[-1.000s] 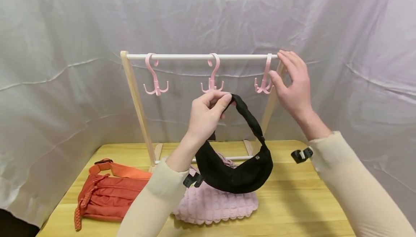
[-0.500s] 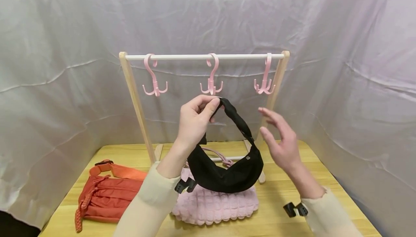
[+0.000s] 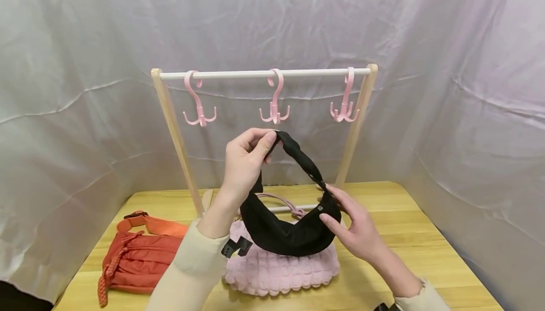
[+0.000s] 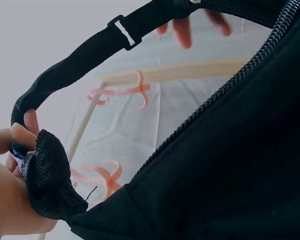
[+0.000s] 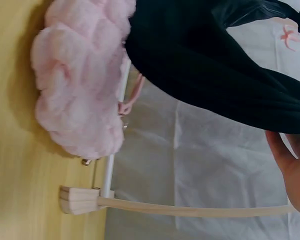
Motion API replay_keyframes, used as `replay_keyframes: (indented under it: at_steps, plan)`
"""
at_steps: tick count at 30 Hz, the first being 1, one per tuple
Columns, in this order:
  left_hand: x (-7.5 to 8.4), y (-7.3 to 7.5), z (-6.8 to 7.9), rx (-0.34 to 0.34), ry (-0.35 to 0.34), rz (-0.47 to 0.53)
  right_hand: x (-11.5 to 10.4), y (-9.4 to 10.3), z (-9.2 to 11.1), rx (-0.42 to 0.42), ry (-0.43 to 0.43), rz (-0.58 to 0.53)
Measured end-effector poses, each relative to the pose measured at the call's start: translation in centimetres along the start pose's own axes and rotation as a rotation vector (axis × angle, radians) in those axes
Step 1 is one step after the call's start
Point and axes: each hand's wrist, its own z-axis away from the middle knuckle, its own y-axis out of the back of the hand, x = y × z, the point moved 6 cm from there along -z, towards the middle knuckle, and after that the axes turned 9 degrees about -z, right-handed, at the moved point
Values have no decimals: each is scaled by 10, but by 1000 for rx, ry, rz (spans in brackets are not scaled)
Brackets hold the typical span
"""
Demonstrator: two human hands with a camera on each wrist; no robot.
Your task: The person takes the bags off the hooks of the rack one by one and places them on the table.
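A black crescent-shaped shoulder bag (image 3: 289,235) hangs in the air from its strap in the head view. My left hand (image 3: 244,159) pinches the top of that strap between thumb and fingers. In the left wrist view the strap's bunched end and slide buckle (image 4: 125,32) show, along with the zipper. My right hand (image 3: 351,228) is at the bag's right end, thumb on the front face and fingers behind, by the strap joint. Below and behind the bag a pink puffy bag (image 3: 281,273) lies on the table, partly covered by it.
A wooden rack with a white bar (image 3: 238,74) stands behind the hands. From the bar hang a left pink hook (image 3: 199,107), a middle pink hook (image 3: 276,102) and a right pink hook (image 3: 346,102). A red-orange bag (image 3: 140,259) lies at the table's left.
My right hand has come down from the rack's right top corner to the black bag's right end and taken hold there. My left hand and the bag have shifted slightly left and down.
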Motion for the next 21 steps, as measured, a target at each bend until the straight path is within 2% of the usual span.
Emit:
replay_keyframes:
  at_steps: [6, 12, 17, 21]
  plan:
    - [-5, 5, 0, 14, 5, 6, 5, -4, 3, -10, -17, -38]
    - [-11, 12, 0, -15, -10, -49, 11, 0, 0, 30, -25, -159]
    - [-15, 17, 3, -82, -45, -117, 15, 5, -3, 81, -32, -280]
    - [-16, 20, 8, -160, -59, -222, 16, 14, -6, 154, -66, -276]
